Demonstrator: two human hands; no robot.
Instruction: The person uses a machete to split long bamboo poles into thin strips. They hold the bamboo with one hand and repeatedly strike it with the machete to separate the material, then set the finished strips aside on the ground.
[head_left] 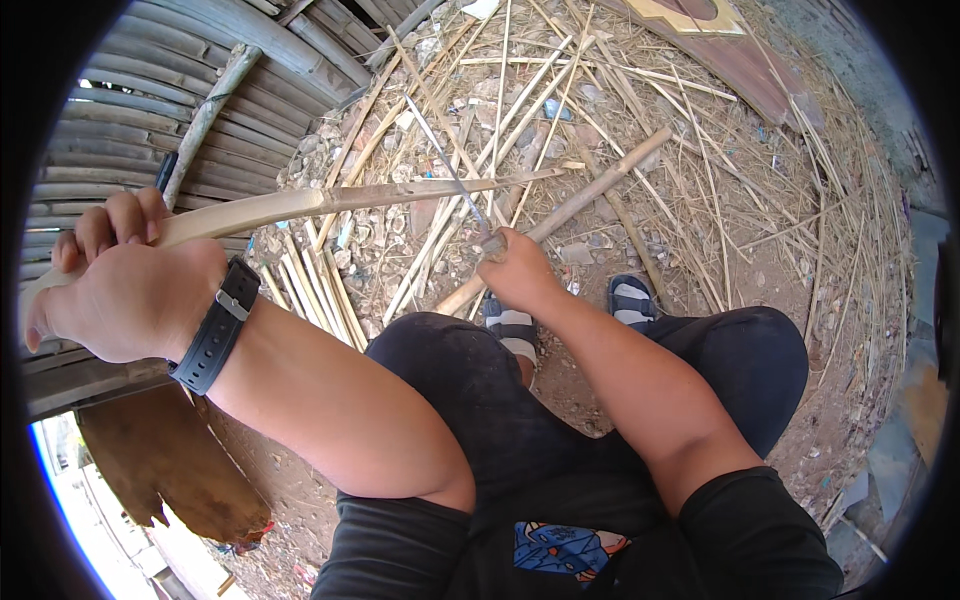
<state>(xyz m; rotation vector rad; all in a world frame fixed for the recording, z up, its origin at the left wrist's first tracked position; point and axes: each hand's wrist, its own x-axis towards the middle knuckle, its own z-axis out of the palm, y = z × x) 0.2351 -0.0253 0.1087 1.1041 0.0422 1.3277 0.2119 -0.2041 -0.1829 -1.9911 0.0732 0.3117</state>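
Out to the left, my left hand, with a black watch on its wrist, wraps round the thick end of a split bamboo piece. The bamboo reaches rightward across the view and tapers to a thin tip. My right hand is closed near the middle, holding a knife whose long narrow blade points up and to the left. Blade and bamboo cross partway along the strip. Behind the right hand, a round bamboo pole lies slanted on the ground; whether the hand touches it cannot be told.
Thin bamboo strips and shavings litter the stony ground ahead. A bundle of pale slats lies left of my knees. A bamboo slat wall stands at the left. A reddish-brown board rests at the far right. My sandalled feet are below.
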